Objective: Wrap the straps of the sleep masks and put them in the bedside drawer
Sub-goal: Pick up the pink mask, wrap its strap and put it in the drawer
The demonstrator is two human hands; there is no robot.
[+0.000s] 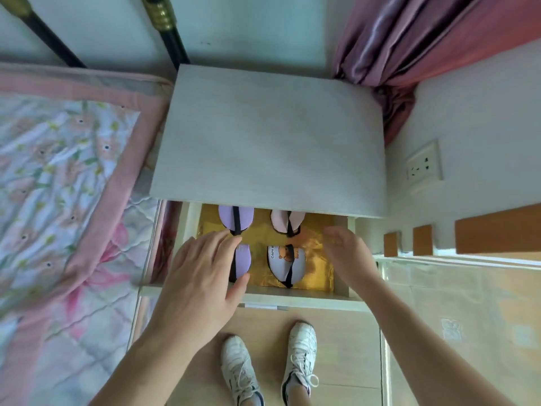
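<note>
The bedside drawer [298, 298] stands pulled out, lined with gold foil. Several folded sleep masks with black straps wrapped around them lie inside: a purple mask [246, 219] at the back left, a pink mask [281, 221] at the back right, a second purple mask [243, 260] at the front left, and a white cartoon-print mask [288, 263] at the front right. My left hand [205, 276] hovers over the front left purple mask with fingers spread, partly hiding it. My right hand [345, 253] hangs open over the drawer's right side, holding nothing.
The grey nightstand top [272, 142] overhangs the back of the drawer. A bed with a floral quilt [58, 186] lies to the left. A wall socket [424, 168] and pink curtain [409, 48] are on the right. My white shoes [272, 367] stand below the drawer front.
</note>
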